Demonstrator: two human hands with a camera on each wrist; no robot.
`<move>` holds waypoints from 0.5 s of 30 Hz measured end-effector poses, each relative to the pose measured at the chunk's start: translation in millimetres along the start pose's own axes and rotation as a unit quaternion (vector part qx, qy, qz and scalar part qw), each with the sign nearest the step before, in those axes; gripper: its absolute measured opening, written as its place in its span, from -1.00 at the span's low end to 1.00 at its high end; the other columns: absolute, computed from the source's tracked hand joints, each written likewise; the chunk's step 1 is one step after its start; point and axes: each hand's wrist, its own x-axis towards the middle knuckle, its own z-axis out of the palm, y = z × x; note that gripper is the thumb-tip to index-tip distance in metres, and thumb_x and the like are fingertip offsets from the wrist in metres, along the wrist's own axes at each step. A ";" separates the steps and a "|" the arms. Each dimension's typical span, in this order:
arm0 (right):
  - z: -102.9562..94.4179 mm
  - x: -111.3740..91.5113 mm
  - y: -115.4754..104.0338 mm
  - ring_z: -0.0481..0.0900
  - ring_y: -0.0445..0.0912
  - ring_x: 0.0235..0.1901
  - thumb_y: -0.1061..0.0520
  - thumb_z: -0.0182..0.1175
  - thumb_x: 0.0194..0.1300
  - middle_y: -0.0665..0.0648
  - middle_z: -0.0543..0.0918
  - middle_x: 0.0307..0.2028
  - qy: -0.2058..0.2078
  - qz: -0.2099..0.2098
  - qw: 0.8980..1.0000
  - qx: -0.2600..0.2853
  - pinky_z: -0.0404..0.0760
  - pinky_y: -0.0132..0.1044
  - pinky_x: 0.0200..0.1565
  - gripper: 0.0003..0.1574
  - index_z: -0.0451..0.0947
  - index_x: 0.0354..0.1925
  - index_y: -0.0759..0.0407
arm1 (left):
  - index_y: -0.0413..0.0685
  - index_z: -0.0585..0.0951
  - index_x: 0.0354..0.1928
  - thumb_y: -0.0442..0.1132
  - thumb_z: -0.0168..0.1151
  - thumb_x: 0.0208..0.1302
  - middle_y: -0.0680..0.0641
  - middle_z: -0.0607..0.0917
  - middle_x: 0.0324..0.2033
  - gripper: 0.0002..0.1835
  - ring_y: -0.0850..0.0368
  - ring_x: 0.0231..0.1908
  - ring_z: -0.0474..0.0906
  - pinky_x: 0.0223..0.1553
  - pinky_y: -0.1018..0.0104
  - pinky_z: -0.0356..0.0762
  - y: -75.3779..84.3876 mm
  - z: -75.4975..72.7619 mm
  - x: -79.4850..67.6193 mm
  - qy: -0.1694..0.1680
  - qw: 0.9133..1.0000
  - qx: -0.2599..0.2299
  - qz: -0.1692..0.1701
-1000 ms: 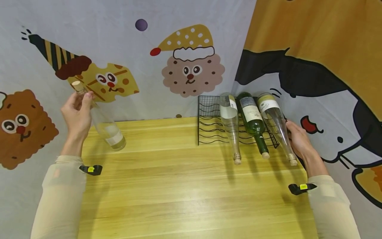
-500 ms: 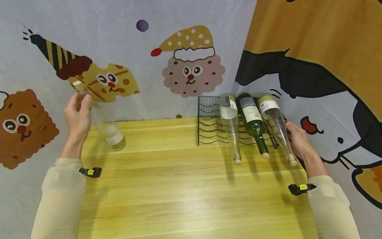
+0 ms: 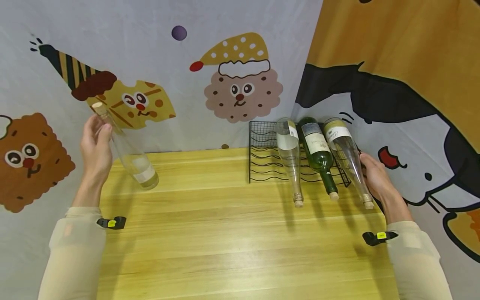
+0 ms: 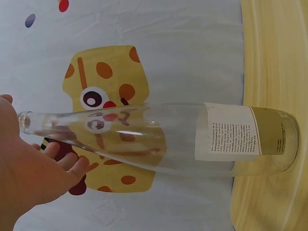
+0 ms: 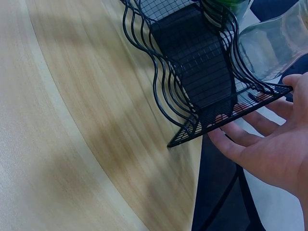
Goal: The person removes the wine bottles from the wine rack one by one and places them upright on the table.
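At the left of the head view, a clear glass bottle point(image 3: 129, 154) with a cork stands on the table. My left hand point(image 3: 96, 146) is beside its neck, thumb and fingers spread apart and loose. The left wrist view shows the bottle point(image 4: 178, 139) with its pale label, the fingers point(image 4: 72, 166) lying away from the glass. On the right, a black wire wine rack point(image 3: 262, 162) carries a green bottle point(image 3: 318, 152) between two clear bottles, necks pointing toward me. My right hand point(image 3: 376, 177) touches the rack's right side; extended fingers point(image 5: 236, 137) rest along the mesh panel point(image 5: 226, 115).
The wooden table point(image 3: 225, 233) spreads in front of the rack, with a patterned cloth backdrop point(image 3: 150, 50) behind it. In the right wrist view, the table edge point(image 5: 197, 178) runs close by the rack's side.
My left hand's thumb and fingers have parted from the bottle neck, and the left forearm has drawn slightly back toward me. The bottle stays standing; the right hand has not moved.
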 end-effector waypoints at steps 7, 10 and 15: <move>-0.1 -0.8 0.8 -0.05 0.33 0.82 -0.45 -0.42 0.82 0.15 -0.19 0.88 0.000 -0.003 1.000 -0.004 0.56 -0.48 0.37 -0.05 -0.28 0.88 -0.12 | 0.24 -0.06 0.87 0.08 -0.13 0.82 0.04 0.01 0.86 -0.24 0.12 0.85 -0.10 0.87 0.32 -0.12 4.6 -3.8 -13.7 -0.013 1.000 -0.005 -0.008; -0.1 -0.8 0.7 -0.06 0.33 0.83 -0.45 -0.42 0.82 0.16 -0.20 0.88 0.000 -0.002 1.000 -0.003 0.56 -0.44 0.44 -0.04 -0.29 0.88 -0.12 | 0.28 -0.09 0.87 0.10 -0.13 0.82 0.08 -0.05 0.87 -0.23 0.09 0.87 -0.16 0.88 0.30 -0.17 6.0 -4.9 -20.4 -0.018 1.000 0.000 0.002; 0.1 -0.3 0.2 -0.14 0.40 0.82 -0.47 -0.43 0.81 0.16 -0.26 0.88 -0.001 -0.001 1.000 -0.001 0.34 -0.07 0.77 -0.03 -0.32 0.88 -0.13 | 0.32 -0.10 0.87 0.10 -0.10 0.80 0.15 -0.11 0.87 -0.21 0.15 0.87 -0.21 0.88 0.32 -0.23 11.2 -3.9 -30.5 -0.014 1.000 0.007 0.016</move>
